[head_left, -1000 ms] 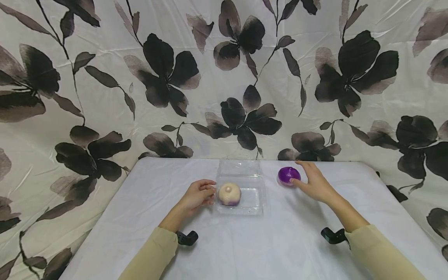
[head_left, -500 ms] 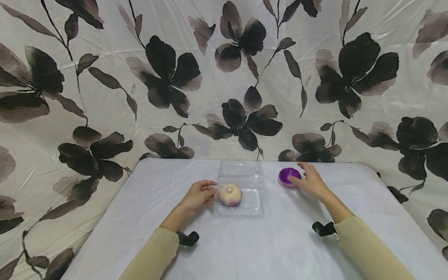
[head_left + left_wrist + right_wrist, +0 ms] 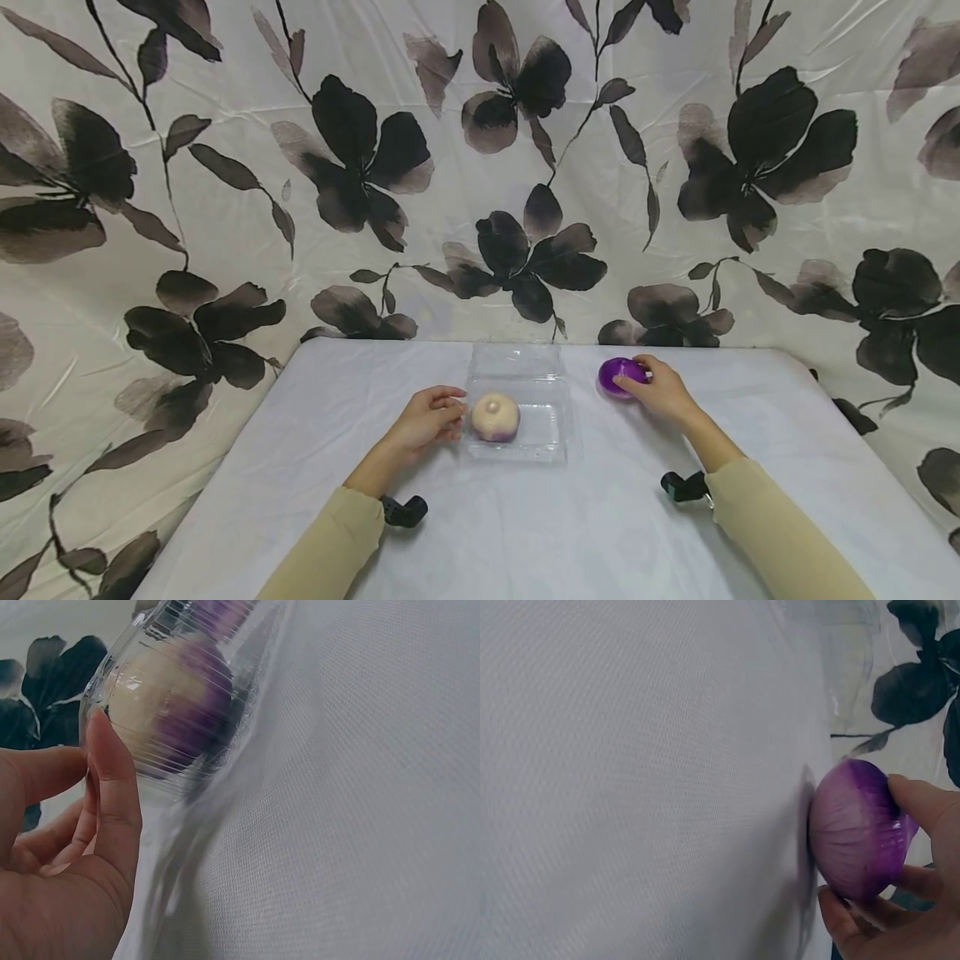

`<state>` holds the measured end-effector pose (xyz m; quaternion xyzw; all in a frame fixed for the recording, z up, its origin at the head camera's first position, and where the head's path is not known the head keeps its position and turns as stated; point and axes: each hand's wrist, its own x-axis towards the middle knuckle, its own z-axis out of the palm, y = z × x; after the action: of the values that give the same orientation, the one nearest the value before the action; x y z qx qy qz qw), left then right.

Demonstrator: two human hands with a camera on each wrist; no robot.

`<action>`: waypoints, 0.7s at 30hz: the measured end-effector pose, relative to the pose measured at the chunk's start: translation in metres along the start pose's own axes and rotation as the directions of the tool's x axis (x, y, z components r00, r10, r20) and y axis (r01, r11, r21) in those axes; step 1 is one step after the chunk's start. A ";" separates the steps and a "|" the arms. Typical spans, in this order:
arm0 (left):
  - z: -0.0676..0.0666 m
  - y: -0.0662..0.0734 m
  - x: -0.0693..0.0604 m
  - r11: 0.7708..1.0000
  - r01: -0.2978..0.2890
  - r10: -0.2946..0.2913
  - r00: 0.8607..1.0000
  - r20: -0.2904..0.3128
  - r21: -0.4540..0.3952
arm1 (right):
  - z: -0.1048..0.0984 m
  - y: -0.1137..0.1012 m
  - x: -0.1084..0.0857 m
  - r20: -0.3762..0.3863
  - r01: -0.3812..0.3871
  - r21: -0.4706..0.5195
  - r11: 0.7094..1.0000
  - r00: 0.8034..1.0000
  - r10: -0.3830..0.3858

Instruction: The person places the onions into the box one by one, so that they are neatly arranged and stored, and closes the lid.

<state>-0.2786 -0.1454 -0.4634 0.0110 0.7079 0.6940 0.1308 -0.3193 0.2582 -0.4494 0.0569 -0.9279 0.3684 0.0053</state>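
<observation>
On the white table a clear plastic clamshell box (image 3: 542, 429) lies with its lid folded back. A round cream-and-purple vegetable with a small knob, like a turnip (image 3: 495, 417), sits in its left part. My left hand (image 3: 426, 421) is at the box's left edge; in the left wrist view its thumb and finger pinch the box's rim (image 3: 91, 694). To the right of the box, my right hand (image 3: 663, 389) holds a glossy purple onion (image 3: 617, 377). The right wrist view shows fingers on opposite sides of the onion (image 3: 859, 829), which is at the tabletop.
White cloth covers the table (image 3: 540, 533). A floral curtain (image 3: 450, 192) hangs right behind its far edge. Black devices sit at the left wrist (image 3: 405, 511) and right wrist (image 3: 684, 487).
My right hand has moved left and its fingers have closed round the purple onion. The left hand, the box and the turnip-like vegetable have stayed in place.
</observation>
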 end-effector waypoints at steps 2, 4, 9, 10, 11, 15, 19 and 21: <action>0.000 0.000 0.000 1.000 0.004 -0.004 1.000 -0.001 -0.001 | 0.000 0.001 0.000 0.002 0.003 0.000 1.000 1.000 -0.003; 0.000 -0.001 0.001 1.000 0.004 -0.004 1.000 -0.001 0.001 | -0.001 0.003 0.000 0.000 0.008 0.001 1.000 1.000 -0.008; 0.000 -0.002 0.002 1.000 0.008 -0.008 1.000 -0.001 0.005 | 0.000 0.003 -0.001 -0.012 0.023 0.001 1.000 1.000 -0.023; 0.000 -0.002 0.002 1.000 0.009 -0.009 1.000 0.000 0.004 | 0.000 0.003 -0.001 -0.012 0.027 0.002 1.000 1.000 -0.027; 0.000 -0.003 0.002 1.000 0.009 -0.009 1.000 0.000 0.004 | 0.001 0.003 -0.002 -0.013 0.026 0.007 1.000 1.000 -0.026; 0.001 -0.003 0.000 1.000 0.011 -0.011 1.000 0.001 -0.001 | 0.001 0.002 -0.004 -0.005 0.025 0.025 0.999 1.000 -0.025; 0.001 -0.001 -0.001 1.000 0.003 -0.003 1.000 0.005 -0.005 | -0.002 -0.002 -0.006 -0.006 0.030 0.047 0.998 1.000 -0.030; 0.000 0.000 -0.001 1.000 -0.002 0.002 1.000 0.006 -0.005 | -0.004 -0.005 -0.006 -0.008 0.029 0.055 0.998 1.000 -0.028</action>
<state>-0.2779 -0.1454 -0.4637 0.0138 0.7056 0.6960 0.1323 -0.3125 0.2582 -0.4438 0.0690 -0.9165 0.3938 0.0125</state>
